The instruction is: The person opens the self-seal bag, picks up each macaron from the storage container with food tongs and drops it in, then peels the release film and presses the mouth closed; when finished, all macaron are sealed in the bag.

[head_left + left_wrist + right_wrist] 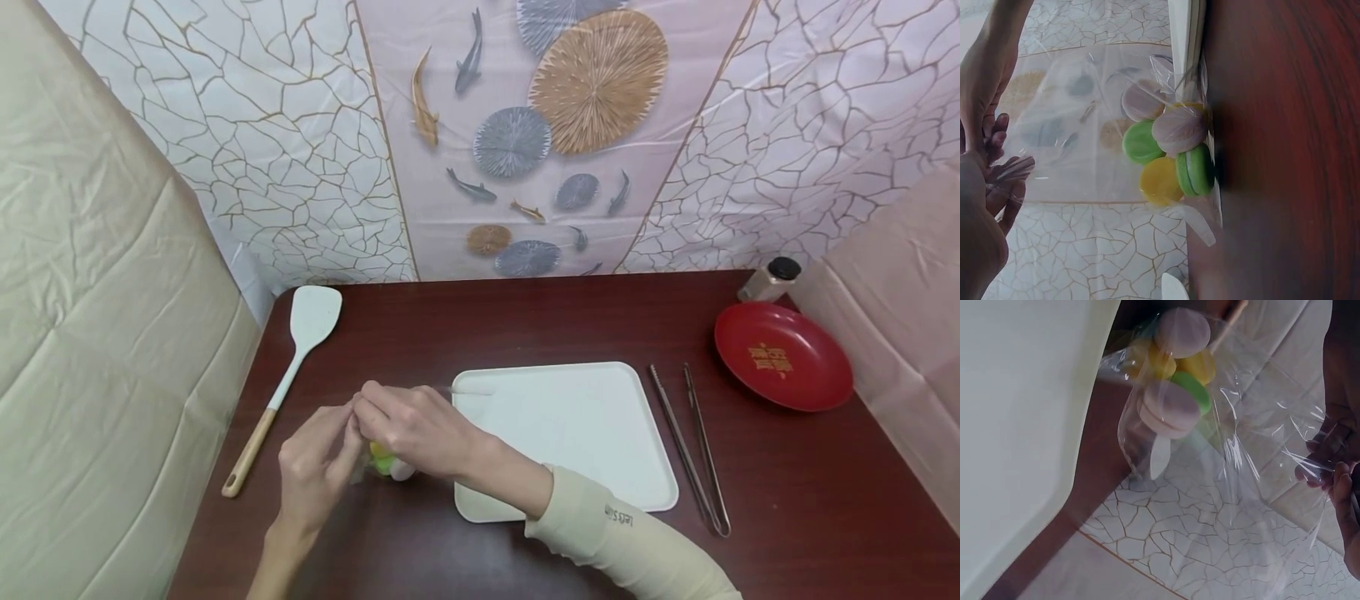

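Note:
A clear plastic bag (1235, 447) holds several macarons, among them a green macaron (1195, 170), a yellow macaron (1161, 181) and a pale pink macaron (1169, 407). Its bottom is at the dark table, left of the white tray (570, 433). My left hand (311, 467) pinches the gathered top of the bag. Fingertips meeting those of the left, my right hand (416, 425) pinches the same gathered plastic from the other side. In the head view the hands cover most of the bag.
At the left lies a white spatula (315, 317) with a wooden handle. Metal tongs (693, 454) lie right of the tray. Farther right are a red plate (810, 358) and a black-capped jar (768, 281). Patterned cloth hangs behind the table.

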Motion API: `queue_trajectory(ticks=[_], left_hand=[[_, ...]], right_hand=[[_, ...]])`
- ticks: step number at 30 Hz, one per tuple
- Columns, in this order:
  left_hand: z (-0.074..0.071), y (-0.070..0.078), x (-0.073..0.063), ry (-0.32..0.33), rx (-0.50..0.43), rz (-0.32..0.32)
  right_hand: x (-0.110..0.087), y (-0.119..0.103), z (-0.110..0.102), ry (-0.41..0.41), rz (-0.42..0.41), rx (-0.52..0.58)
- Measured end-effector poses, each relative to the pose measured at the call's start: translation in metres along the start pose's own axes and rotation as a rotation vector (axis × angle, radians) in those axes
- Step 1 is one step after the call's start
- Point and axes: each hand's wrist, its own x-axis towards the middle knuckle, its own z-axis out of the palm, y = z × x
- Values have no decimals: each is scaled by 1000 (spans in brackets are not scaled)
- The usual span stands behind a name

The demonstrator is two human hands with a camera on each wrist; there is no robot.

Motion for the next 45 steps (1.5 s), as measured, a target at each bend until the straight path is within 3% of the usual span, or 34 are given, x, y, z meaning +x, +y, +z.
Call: queue_trajectory(ticks=[8,16,19,27,33,37,42,45], left_hand=[[2,-3,0,12,-43,71],[3,-6,-2,32,-188,49],[3,-6,-5,25,-208,5],[-1,-2,-12,27,-152,-139],[-2,0,-13,48,-129,-182],[-3,1,-13,67,-148,-206],[-4,3,-13,49,-248,-252],[-4,5,-14,49,-250,-284]], right_hand=[[-1,-1,5,47,99,131],[-3,1,6,113,311,581],[-5,2,7,137,377,674],[-15,7,6,163,431,682],[-28,12,0,211,441,671],[-38,13,-5,235,457,667],[-51,16,-14,257,475,655],[-61,20,-21,271,466,668]])
